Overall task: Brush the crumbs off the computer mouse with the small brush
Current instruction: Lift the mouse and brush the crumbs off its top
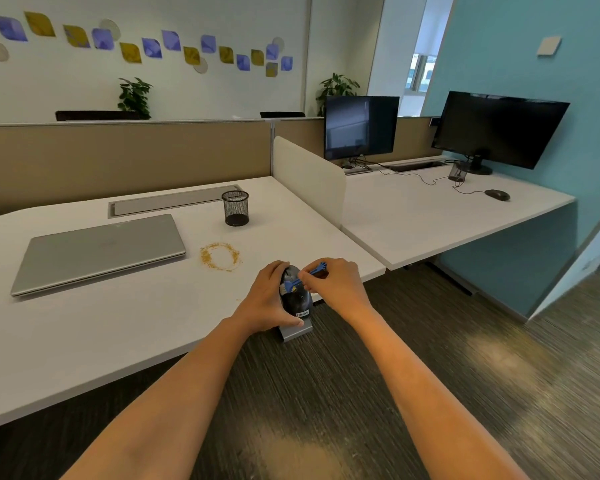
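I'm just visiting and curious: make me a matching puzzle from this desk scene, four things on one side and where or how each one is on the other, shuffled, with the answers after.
Things:
1. small blue brush
2. computer mouse
3. laptop
4. mesh pen cup

Place or state:
A. closed, lying flat on the left of the desk
B. pinched in the right hand, bristles on the mouse
C. standing upright behind the ring of crumbs
D. gripped by the left hand at the desk's front edge

Pairs: 1-B, 2-D, 3-A, 4-C
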Tool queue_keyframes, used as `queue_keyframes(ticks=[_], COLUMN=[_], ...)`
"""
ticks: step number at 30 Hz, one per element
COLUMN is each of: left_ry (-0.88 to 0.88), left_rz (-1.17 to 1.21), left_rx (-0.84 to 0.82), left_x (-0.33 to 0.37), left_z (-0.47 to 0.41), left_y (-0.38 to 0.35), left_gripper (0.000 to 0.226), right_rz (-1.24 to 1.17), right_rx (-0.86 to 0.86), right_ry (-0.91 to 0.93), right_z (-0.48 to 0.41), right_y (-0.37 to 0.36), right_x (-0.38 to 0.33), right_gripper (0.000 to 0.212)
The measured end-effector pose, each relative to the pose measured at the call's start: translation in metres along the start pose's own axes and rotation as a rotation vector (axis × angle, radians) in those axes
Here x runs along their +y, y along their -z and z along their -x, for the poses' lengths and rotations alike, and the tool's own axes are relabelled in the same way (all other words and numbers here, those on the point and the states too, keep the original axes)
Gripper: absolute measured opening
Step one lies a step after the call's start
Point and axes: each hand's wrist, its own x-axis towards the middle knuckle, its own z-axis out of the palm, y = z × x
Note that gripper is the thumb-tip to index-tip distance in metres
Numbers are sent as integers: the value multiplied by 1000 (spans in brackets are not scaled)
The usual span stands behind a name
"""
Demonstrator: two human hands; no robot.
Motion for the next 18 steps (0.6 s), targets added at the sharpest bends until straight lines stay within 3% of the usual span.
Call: queue_keyframes(ticks=[9, 18], left_ry=[-24, -21], left_rz=[-27, -48], left_rx=[25, 43], left_x=[0, -3], left_z=[1, 3], left_y=[-2, -2], left_gripper=[110, 112], right_rz=[17, 50], right_rx=[115, 28], right_ry=[-13, 52], right_z=[-3, 9], right_y=[19, 11], right_x=[7, 6], right_gripper=[14, 19])
